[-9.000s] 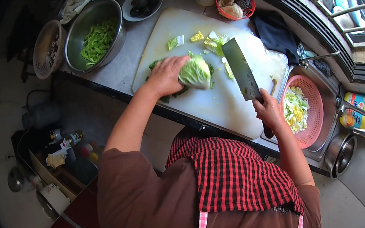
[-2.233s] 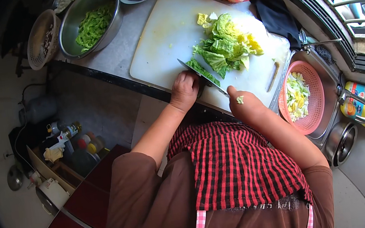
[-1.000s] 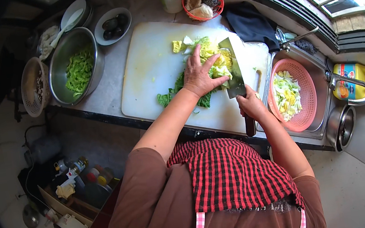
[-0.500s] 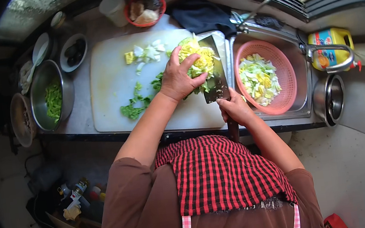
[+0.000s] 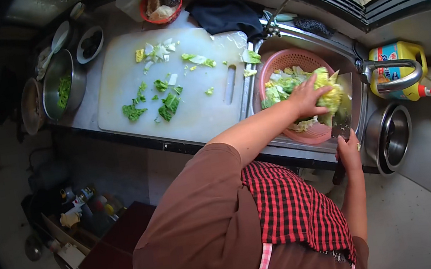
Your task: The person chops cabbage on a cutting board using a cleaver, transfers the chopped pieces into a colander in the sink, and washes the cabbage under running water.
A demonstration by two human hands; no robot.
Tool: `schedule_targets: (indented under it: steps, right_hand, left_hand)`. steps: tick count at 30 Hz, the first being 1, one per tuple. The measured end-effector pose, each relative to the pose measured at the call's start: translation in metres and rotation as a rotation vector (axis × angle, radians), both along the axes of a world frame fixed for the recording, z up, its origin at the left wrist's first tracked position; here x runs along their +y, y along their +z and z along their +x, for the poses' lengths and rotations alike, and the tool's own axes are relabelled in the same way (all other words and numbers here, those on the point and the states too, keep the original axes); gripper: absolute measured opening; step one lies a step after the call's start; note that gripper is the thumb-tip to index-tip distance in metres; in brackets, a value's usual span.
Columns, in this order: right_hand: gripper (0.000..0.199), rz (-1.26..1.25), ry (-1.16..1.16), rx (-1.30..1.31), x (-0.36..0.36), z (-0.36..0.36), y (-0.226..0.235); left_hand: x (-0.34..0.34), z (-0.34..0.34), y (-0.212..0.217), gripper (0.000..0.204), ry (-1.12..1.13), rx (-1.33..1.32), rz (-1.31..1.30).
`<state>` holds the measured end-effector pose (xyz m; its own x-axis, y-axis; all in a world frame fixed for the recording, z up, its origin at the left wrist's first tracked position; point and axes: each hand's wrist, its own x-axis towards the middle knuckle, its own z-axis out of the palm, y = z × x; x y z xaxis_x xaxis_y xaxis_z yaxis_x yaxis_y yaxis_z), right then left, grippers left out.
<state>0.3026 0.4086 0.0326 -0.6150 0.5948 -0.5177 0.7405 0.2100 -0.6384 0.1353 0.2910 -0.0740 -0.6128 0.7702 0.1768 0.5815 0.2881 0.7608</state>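
Chopped cabbage sits in a heap on the flat of a cleaver blade, held over the far right side of a pink plastic colander that rests in the sink. The left hand lies spread and flat against the heap, fingers pressing the leaves toward the blade rather than curling round them. The right hand is clenched around the cleaver's dark handle, below the colander's rim, with the blade standing up from it. More pale green and yellow cabbage pieces already lie inside the colander.

To the left, a white cutting board carries scattered green scraps and a few pale bits near its far edge. Beyond its left edge stands a steel bowl holding cut green vegetables. A small red basket and a dark cloth lie along the back of the counter. Right of the sink are a yellow jug with a handle and a steel pot.
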Motion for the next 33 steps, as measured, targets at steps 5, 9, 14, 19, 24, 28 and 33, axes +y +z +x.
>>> schedule_targets:
  steps: [5, 9, 14, 19, 24, 28, 33]
  right_hand:
    - [0.02, 0.072, 0.027, 0.015, 0.022, 0.011, -0.015]
    - [0.021, -0.023, -0.031, 0.038, 0.006, -0.001, -0.013]
    - [0.021, -0.105, 0.001, 0.107, -0.034, -0.025, -0.01]
    - [0.02, -0.142, 0.007, 0.144, -0.059, -0.038, 0.01]
    - [0.019, -0.104, 0.08, 0.171, -0.087, -0.062, 0.039]
    - [0.02, -0.138, 0.111, 0.227, -0.111, -0.091, 0.051]
    - [0.017, 0.09, 0.36, 0.164, -0.134, -0.129, 0.039]
  left_hand:
    - [-0.034, 0.003, -0.01, 0.054, 0.052, 0.189, -0.193]
    - [-0.081, -0.057, 0.001, 0.047, 0.456, 0.588, -0.278]
    - [-0.101, -0.1, -0.002, 0.023, 0.357, 0.433, -0.513]
    - [-0.101, -0.102, -0.008, 0.015, 0.223, 0.342, -0.428]
    - [-0.08, -0.056, 0.001, 0.013, 0.068, 0.141, -0.24]
    - [-0.075, -0.047, -0.001, 0.011, 0.026, 0.223, -0.082]
    - [-0.182, -0.143, -0.003, 0.016, 0.499, 0.483, 0.189]
